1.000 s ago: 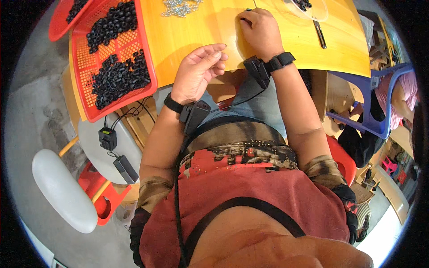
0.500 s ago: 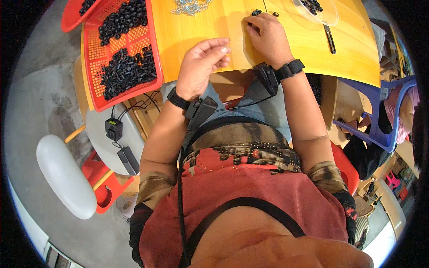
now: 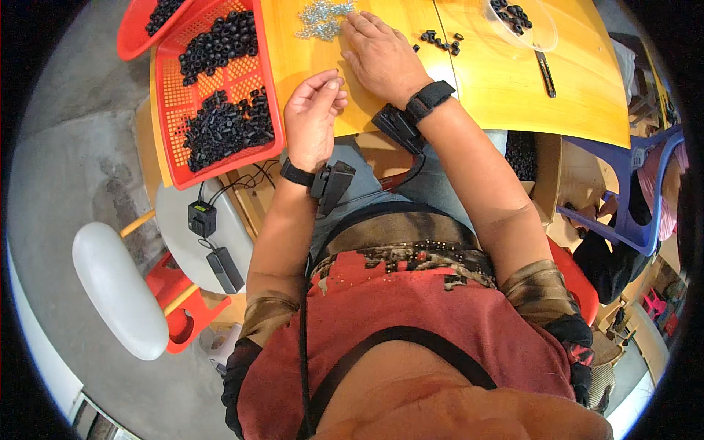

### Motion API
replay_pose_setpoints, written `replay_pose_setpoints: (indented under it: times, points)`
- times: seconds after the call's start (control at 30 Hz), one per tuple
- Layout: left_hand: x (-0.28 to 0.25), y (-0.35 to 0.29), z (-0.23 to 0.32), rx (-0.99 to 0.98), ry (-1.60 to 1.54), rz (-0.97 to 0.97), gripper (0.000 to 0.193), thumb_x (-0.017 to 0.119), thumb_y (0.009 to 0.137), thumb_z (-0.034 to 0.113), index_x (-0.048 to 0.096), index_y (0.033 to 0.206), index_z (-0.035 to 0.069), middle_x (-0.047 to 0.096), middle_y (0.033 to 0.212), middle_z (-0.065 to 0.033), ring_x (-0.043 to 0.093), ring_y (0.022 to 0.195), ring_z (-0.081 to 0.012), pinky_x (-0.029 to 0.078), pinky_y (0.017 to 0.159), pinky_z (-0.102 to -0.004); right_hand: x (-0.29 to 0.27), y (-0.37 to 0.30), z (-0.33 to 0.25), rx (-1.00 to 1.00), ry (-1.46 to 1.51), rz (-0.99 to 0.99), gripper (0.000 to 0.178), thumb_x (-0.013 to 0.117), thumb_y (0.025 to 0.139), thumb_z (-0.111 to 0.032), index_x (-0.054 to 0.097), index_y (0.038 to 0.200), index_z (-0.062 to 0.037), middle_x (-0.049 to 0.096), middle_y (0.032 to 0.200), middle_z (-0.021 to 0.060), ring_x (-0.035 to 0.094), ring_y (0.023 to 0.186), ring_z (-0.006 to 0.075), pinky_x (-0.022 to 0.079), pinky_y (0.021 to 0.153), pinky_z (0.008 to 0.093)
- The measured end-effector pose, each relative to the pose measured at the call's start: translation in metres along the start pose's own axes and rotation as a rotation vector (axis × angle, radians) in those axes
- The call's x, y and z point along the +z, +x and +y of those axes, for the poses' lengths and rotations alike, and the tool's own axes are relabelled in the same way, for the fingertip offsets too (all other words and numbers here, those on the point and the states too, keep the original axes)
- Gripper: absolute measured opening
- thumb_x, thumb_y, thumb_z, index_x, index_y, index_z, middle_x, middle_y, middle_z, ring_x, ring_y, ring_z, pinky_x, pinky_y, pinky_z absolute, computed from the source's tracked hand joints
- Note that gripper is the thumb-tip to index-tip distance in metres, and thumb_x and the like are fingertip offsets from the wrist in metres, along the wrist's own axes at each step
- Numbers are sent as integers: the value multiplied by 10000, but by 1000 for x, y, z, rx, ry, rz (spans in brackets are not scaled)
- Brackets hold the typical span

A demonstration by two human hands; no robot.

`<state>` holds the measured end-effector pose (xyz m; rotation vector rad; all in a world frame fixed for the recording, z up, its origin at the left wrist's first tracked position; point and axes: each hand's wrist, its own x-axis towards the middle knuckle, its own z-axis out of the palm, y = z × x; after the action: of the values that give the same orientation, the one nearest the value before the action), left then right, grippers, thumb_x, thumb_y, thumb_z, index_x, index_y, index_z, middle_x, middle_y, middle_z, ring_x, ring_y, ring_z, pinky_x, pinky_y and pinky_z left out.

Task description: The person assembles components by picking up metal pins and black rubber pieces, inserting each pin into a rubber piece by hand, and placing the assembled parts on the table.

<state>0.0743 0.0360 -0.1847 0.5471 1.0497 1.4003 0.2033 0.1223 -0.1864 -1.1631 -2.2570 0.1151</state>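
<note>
Our right hand [image 3: 385, 59] is at the silvery metal parts [image 3: 320, 18] on the far side of the bench [image 3: 506, 103].
A few loose black pieces [image 3: 455, 50] lie out to its right, with some in the clear plastic tub [image 3: 551, 37] beyond; the red basket [image 3: 279, 125] at left holds far more, so we judge most are left. Our left hand [image 3: 315, 121] keeps a narrow grip, near the bench edge; we cannot tell whether either hand holds anything.

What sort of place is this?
Probably a small assembly workshop: a red perforated plastic basket holds separate heaps of small black parts, and a pile of small silvery pieces lies on the yellow wood-grain table.
</note>
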Motion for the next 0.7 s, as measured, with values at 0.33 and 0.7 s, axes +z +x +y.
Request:
replay_pose_setpoints:
  times: [0.33,0.7]
  points:
    - [-8,3,0,-48,-100,-120,177,559,837,53,563,1007,5,604,896,-60,562,733,-103,463,671,-219,-32,-33,-8,26,-42,-213,484,571,780,-276,461,1176,-20,438,1252,113,383,1191,274,320,977,390]
    - [-11,5,0,-30,-71,-141,190,532,851,44,549,1031,-12,597,925,-84,546,750,-109,453,698,-222,-32,-20,-5,34,63,-197,428,590,762,-221,492,1126,-19,467,1193,128,443,1102,282,383,890,390]
